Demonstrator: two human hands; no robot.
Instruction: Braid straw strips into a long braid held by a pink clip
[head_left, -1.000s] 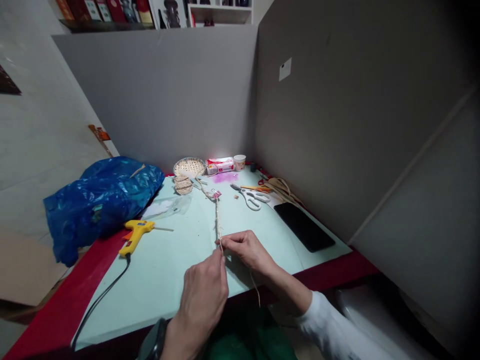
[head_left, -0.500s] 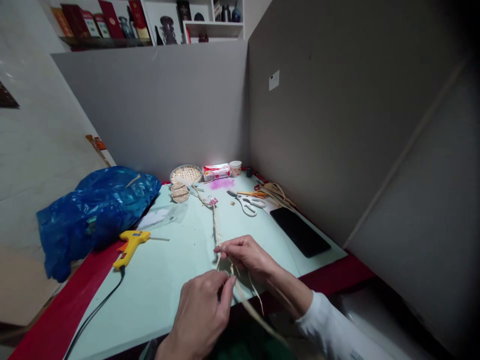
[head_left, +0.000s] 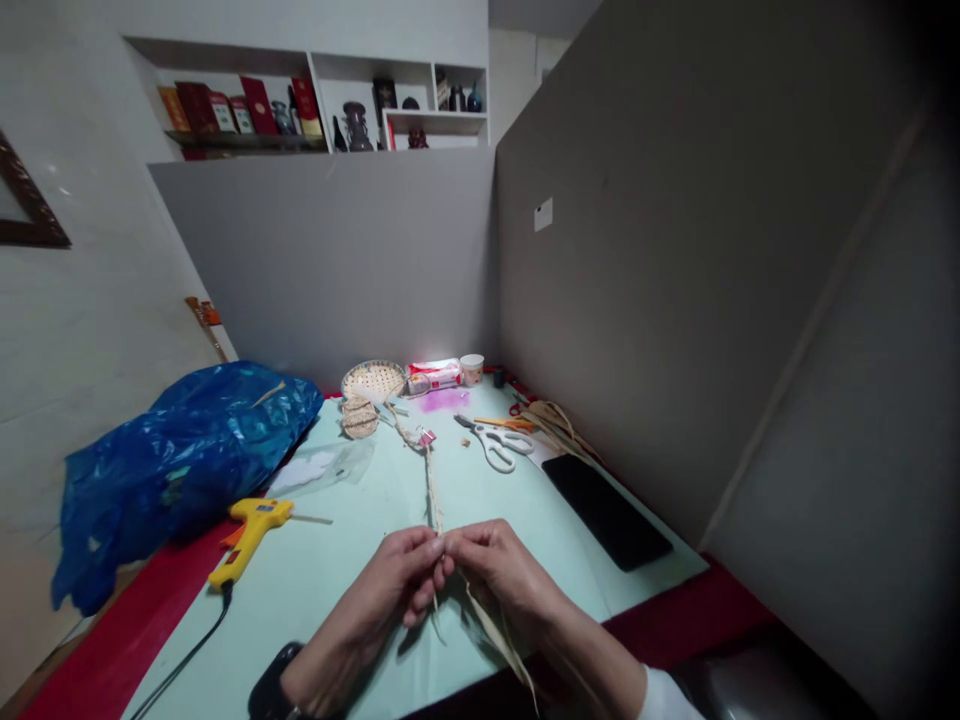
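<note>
A pale straw braid (head_left: pixel 430 485) runs along the table toward me from a pink binder clip (head_left: pixel 426 437). At its near end my left hand (head_left: pixel 405 575) pinches the strands between thumb and fingers. My right hand (head_left: pixel 491 560) pinches the same spot, its fingertips touching those of the left. Loose straw strands (head_left: pixel 491 630) hang below the hands toward the table's front edge. Beyond the clip the braid bends left toward a coiled straw piece (head_left: pixel 360 418). The exact crossing of strands is hidden by my fingers.
A yellow glue gun (head_left: pixel 251 535) with a cord lies left, near a blue plastic bag (head_left: pixel 195 450). White-handled scissors (head_left: pixel 496 445), a black phone-like slab (head_left: pixel 604 510) and straw strips (head_left: pixel 559 425) are on the right. A woven basket (head_left: pixel 373 381) and paper cup (head_left: pixel 472 370) stand behind.
My left hand has moved up from the loose strands to the braid's end and meets my right hand there. The view has tilted upward, so the table sits lower in the picture.
</note>
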